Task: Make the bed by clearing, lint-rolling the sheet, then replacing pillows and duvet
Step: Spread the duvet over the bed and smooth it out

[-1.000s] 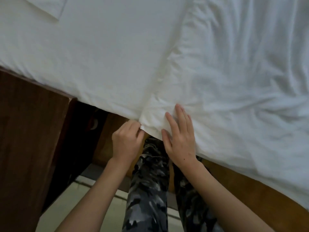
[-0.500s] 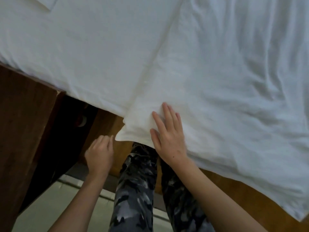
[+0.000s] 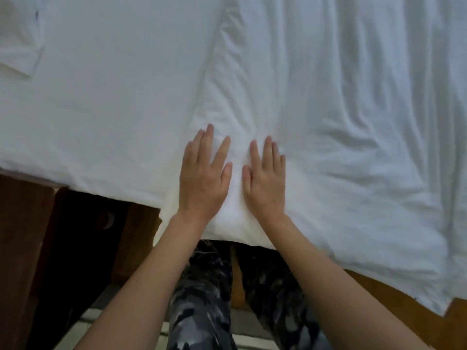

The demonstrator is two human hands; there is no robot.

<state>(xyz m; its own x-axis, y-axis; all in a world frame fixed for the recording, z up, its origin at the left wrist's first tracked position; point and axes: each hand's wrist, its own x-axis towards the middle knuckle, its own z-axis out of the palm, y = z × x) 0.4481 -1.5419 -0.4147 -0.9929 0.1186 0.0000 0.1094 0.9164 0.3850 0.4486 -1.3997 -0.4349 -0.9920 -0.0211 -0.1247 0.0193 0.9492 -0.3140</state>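
Left hand (image 3: 203,178) and right hand (image 3: 265,179) press flat, fingers spread, on the duvet (image 3: 341,147) corner at centre frame; its creased bulk runs toward upper right.

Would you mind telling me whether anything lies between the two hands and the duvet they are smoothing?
Nothing visible does. The left hand and right hand both lie flat, fingers straight, directly on the duvet near its corner at the bed's edge.

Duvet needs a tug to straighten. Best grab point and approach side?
Probably the duvet corner overhanging the wooden bed frame, just below where the left hand and right hand press flat. Come from the near side, from below: that edge hangs free, so fingers can pinch it top and bottom. Elsewhere it lies flat on the sheet.
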